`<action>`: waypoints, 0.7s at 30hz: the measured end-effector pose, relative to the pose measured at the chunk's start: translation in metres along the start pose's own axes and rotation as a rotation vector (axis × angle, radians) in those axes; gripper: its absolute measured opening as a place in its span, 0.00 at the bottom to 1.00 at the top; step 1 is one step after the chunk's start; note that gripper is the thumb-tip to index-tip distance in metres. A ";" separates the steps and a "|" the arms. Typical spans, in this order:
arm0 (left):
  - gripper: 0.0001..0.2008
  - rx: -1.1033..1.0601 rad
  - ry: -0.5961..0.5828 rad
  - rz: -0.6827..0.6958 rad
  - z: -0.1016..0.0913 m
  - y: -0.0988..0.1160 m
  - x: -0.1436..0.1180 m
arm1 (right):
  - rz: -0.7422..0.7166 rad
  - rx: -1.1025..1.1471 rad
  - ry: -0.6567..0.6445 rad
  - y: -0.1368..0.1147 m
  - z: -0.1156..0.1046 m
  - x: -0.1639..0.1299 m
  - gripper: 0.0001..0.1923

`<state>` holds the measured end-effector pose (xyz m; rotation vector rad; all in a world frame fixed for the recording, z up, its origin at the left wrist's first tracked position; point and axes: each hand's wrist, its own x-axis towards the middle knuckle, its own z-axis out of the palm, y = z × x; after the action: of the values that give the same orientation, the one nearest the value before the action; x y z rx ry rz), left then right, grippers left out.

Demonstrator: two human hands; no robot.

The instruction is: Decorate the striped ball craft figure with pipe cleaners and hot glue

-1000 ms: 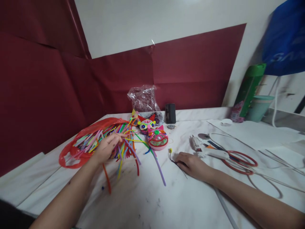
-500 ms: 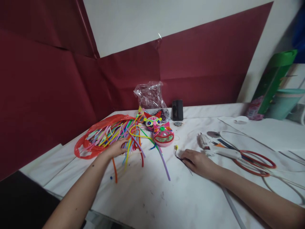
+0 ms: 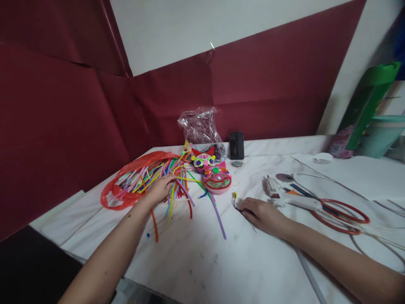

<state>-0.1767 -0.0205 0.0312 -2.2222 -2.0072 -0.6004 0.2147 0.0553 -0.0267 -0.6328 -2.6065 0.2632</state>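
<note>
My left hand (image 3: 159, 188) rests in a spread of several coloured pipe cleaners (image 3: 177, 190) that spill out of a red plastic bag (image 3: 125, 185); its fingers lie among the strands and I cannot tell whether they grip one. My right hand (image 3: 261, 213) lies flat on the white table (image 3: 202, 257), its fingertips pressing on a thin dark wire (image 3: 240, 210) with a small yellow end. Two colourful pipe-cleaner mask figures (image 3: 212, 172) sit between the hands, further back.
A white glue gun (image 3: 286, 195) and red-handled scissors (image 3: 341, 211) lie right of my right hand, with white cables beyond. A clear bag (image 3: 200, 128), a black box (image 3: 236, 145), a green carton (image 3: 368, 101) and a teal cup (image 3: 379, 135) stand at the back against the maroon wall.
The view has shifted so everything sits further right. My left hand has moved slightly deeper into the pipe cleaners. The right hand has stayed on the wire.
</note>
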 end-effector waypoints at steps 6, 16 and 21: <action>0.21 0.005 -0.063 0.051 0.015 0.009 0.044 | -0.017 -0.001 -0.010 -0.001 -0.001 0.000 0.10; 0.17 0.025 -0.059 0.085 0.005 -0.021 -0.021 | -0.021 0.057 0.047 0.003 0.002 -0.001 0.11; 0.22 -0.011 -0.051 0.126 0.012 -0.009 -0.026 | -0.030 0.032 0.022 0.002 0.002 -0.001 0.12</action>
<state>-0.1847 -0.0396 0.0099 -2.3714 -1.8728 -0.5483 0.2159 0.0561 -0.0291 -0.5820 -2.5832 0.2863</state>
